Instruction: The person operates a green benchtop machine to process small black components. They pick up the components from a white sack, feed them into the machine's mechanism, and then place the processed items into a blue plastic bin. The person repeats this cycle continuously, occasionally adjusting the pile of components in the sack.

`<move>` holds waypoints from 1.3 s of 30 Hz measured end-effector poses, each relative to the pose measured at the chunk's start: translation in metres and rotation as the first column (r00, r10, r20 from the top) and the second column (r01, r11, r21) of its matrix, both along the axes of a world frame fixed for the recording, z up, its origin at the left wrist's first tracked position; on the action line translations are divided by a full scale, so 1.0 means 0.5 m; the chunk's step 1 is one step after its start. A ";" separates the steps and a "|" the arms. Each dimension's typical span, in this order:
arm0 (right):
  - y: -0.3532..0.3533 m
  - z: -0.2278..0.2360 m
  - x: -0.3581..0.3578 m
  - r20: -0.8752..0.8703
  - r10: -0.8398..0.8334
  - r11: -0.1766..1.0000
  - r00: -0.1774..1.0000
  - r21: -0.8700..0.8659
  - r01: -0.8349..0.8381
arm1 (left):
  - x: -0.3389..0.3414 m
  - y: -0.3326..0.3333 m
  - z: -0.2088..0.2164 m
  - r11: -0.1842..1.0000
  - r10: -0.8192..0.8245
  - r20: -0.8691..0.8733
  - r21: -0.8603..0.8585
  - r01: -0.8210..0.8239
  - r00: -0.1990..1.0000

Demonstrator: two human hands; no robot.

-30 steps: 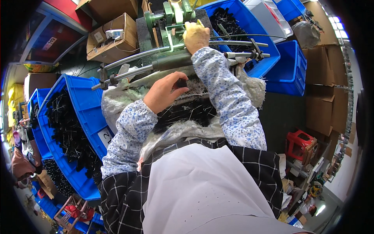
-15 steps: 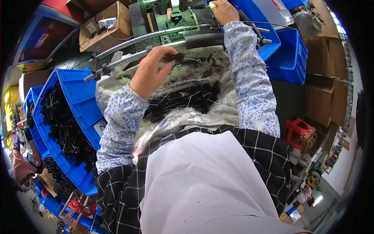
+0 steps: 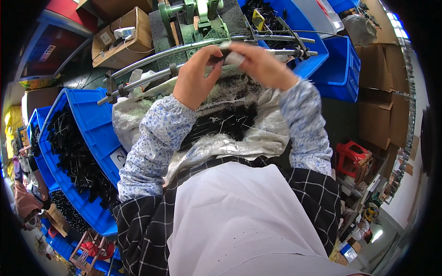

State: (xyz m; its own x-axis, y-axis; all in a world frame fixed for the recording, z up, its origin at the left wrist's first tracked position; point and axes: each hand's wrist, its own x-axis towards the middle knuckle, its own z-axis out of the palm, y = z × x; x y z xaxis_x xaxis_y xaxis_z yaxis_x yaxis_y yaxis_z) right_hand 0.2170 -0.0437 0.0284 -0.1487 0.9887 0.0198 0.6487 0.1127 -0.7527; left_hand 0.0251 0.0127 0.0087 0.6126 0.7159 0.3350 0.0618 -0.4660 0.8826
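My left hand (image 3: 195,78) is closed, with thumb and forefinger pinching a small black wire brush (image 3: 223,54), mostly hidden by the fingers. My right hand (image 3: 264,66) meets it from the right, smeared by motion. A pale covering (image 3: 234,58) shows at its fingers, but what they grip, if anything, cannot be made out. Below both hands, black brushes with thin wire stems (image 3: 225,120) lie in a heap on a whitish plastic sheet (image 3: 258,140) over my lap. Behind the hands run metal rails (image 3: 152,74), in front of a green machine (image 3: 202,18).
A blue bin (image 3: 87,115) full of black brushes stands at my left. Another blue bin (image 3: 317,55) with brushes and a yellow piece (image 3: 258,20) is at the far right, beside a blue crate (image 3: 343,69). A cardboard box (image 3: 122,39) sits far left; a red stool-like frame (image 3: 352,158) stands right.
My right hand has come back from the machine's far right side, toward my left hand. The left hand, with the brush, has shifted slightly right and away from me.
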 end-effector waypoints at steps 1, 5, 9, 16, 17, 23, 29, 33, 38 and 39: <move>-0.010 -0.010 -0.035 -0.042 -0.030 0.996 0.999 0.085 0.033 | 0.001 0.003 0.001 1.000 0.013 0.015 0.016 -0.013 1.000; 0.050 -0.032 -0.015 0.077 -0.298 0.917 0.951 0.300 0.263 | -0.021 -0.011 0.003 0.981 0.166 -0.114 0.120 -0.152 0.980; 0.144 -0.101 0.056 0.536 -0.587 0.807 0.607 0.447 0.386 | -0.001 -0.066 -0.034 0.885 -0.177 -0.569 0.265 0.383 0.803; 0.179 -0.119 0.047 0.614 -0.550 0.835 0.567 0.375 0.403 | 0.020 -0.116 -0.159 0.809 -0.544 -0.752 -0.350 0.473 0.374; 0.179 -0.120 0.048 0.615 -0.549 0.835 0.566 0.371 0.406 | 0.021 -0.118 -0.159 0.809 -0.543 -0.752 -0.349 0.474 0.374; 0.183 -0.132 0.065 0.557 -0.527 0.850 0.642 0.337 0.405 | 0.014 -0.104 -0.131 0.816 -0.559 -0.667 -0.339 0.468 0.492; 0.184 -0.126 0.060 0.551 -0.543 0.839 0.634 0.312 0.446 | -0.013 -0.088 -0.103 0.882 -0.467 -0.583 -0.262 0.391 0.665; 0.190 -0.134 0.066 0.523 -0.535 0.843 0.663 0.290 0.452 | -0.035 -0.069 -0.083 0.879 -0.462 -0.635 -0.234 0.416 0.619; 0.217 -0.162 0.096 0.576 -0.506 0.859 0.641 0.399 0.320 | -0.056 -0.056 -0.057 0.843 -0.498 -0.713 -0.266 0.467 0.493; 0.223 -0.168 0.101 0.599 -0.502 0.862 0.624 0.410 0.299 | -0.056 -0.056 -0.056 0.832 -0.500 -0.729 -0.254 0.494 0.467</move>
State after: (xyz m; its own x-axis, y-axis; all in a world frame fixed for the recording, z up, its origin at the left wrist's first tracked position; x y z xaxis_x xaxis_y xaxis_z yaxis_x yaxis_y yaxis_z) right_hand 0.2677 0.0678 -0.0554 0.1886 0.9251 0.3297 0.9818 -0.1707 -0.0828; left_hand -0.0030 -0.0154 -0.0192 0.8855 0.2081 -0.4153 0.4459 -0.6316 0.6342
